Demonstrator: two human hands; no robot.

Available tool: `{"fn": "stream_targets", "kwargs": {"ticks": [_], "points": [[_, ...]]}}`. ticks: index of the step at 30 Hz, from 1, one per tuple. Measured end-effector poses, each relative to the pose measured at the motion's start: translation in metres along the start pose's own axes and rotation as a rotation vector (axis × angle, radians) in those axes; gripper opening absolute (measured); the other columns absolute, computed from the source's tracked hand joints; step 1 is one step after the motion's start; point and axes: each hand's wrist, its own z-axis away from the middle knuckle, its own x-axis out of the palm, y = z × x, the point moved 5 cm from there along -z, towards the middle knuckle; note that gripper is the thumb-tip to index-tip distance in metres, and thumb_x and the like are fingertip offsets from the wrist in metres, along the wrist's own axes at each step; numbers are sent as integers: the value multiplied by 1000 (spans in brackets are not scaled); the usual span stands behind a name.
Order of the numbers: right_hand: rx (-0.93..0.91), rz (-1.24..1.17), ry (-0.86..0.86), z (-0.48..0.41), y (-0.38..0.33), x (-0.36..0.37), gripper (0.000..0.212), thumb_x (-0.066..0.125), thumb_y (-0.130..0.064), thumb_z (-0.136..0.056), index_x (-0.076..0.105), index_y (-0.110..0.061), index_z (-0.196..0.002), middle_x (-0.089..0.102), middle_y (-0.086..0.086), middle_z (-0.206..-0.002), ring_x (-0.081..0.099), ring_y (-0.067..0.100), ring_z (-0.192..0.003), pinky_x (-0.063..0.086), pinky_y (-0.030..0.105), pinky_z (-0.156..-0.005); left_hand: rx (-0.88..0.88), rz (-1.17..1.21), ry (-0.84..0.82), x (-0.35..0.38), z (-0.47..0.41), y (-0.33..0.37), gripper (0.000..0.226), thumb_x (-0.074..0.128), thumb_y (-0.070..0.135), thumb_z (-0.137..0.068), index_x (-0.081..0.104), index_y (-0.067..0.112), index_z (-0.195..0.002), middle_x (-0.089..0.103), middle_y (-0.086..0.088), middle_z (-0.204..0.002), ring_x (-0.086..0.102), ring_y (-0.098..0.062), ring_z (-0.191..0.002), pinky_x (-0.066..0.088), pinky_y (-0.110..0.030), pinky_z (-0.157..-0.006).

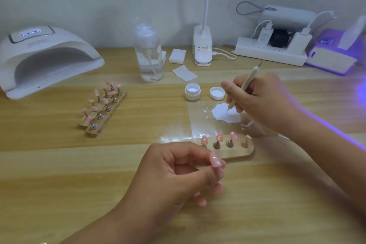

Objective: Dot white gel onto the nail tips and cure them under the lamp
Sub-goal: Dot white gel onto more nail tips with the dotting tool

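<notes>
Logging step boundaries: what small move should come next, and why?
Probably lift the dotting tool out of the white gel toward the pink nail tip: the right hand has its point in the gel, and the left hand pinches that tip.

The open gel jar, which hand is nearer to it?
Right. The right hand holds a dotting tool just right of the jar; the left hand pinches a nail tip nearer the camera.

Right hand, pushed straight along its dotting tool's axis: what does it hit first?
The white gel puddle on the clear film. The dotting tool in the right hand points down into it; tip looks at its surface, but depth is unclear.
</notes>
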Motion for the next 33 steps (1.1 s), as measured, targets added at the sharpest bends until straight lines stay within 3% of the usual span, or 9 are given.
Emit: {"fn": "stream_targets", "kwargs": {"ticks": [2,5,14,25,28,33], "points": [[12,16,-12,-1,4,3,43,54,-43,-97,68,-18,-65,61,-15,-50,58,5,-47,44,21,-50,8,-7,-3,0,-1,0,12,85,17,-66,77,12,-75,77,-12,-86,74,-26,-63,50,-24,-45],[2,27,3,0,6,3,42,54,-41,-97,67,-18,-64,60,-17,-50,58,3,-47,40,14,-47,13,-21,6,-1,-1,1,20,85,27,-62,78,13,-76,77,-11,-86,75,-25,-64,50,-23,-45],[11,17,32,-1,7,2,42,55,-37,-96,66,-20,-60,59,-17,-48,56,2,-46,41,14,-46,-5,-23,-2,1,0,3,25,85,31,-61,79,13,-77,77,-12,-84,74,-24,-63,50,-23,-46],[9,-7,41,-1,10,3,42,54,-32,-97,66,-17,-60,59,-14,-48,55,2,-43,38,9,-42,-4,-32,9,0,-1,2,19,86,26,-62,78,15,-75,77,-11,-87,74,-25,-62,50,-24,-44],[6,-11,85,1,10,1,42,54,-30,-98,66,-14,-61,60,-13,-48,55,3,-44,42,16,-45,-18,-33,26,-1,0,0,13,84,18,-67,77,12,-77,77,-10,-87,74,-26,-63,50,-25,-43],[-119,-324,227,8,-24,-13,42,50,-34,-103,69,-12,-74,64,2,-54,65,12,-49,46,18,-48,-29,19,38,0,1,-1,13,81,16,-67,77,11,-78,78,-10,-88,74,-24,-61,49,-23,-43]]}}
